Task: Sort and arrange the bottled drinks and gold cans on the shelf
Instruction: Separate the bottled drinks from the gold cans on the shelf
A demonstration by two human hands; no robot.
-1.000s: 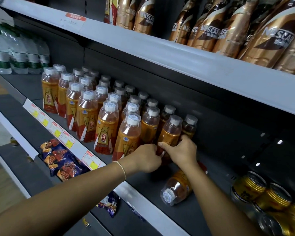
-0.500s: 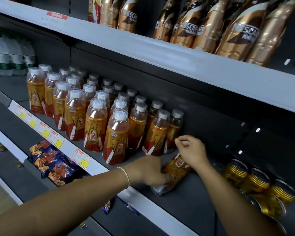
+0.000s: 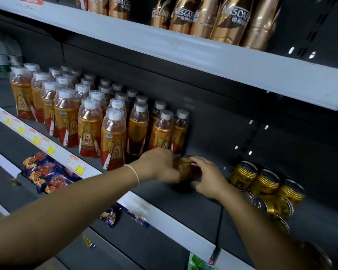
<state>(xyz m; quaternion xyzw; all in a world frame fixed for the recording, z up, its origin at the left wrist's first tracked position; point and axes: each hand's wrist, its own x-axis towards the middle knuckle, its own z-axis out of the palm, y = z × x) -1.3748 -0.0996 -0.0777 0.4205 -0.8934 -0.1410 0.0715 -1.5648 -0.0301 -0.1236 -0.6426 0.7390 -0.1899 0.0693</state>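
Several orange drink bottles [image 3: 112,137] with white caps stand in rows on the dark middle shelf [image 3: 183,203]. To their right one more orange bottle [image 3: 186,168] lies between my hands, mostly hidden by them. My left hand [image 3: 158,166] grips its left end and my right hand [image 3: 207,177] curls around its right side. Several gold cans [image 3: 266,181] sit at the shelf's right, some upright and some tipped.
Gold coffee bottles [image 3: 232,18] line the upper shelf. Water bottles [image 3: 0,55] stand far left. Snack packets [image 3: 47,170] lie on the lower shelf below the white price strip [image 3: 39,139]. Bare shelf floor lies between the bottle rows and the cans.
Both hands left the standing bottles at the row's right end and dropped to the bottle lying on the shelf, closing on it. The view shifted right.
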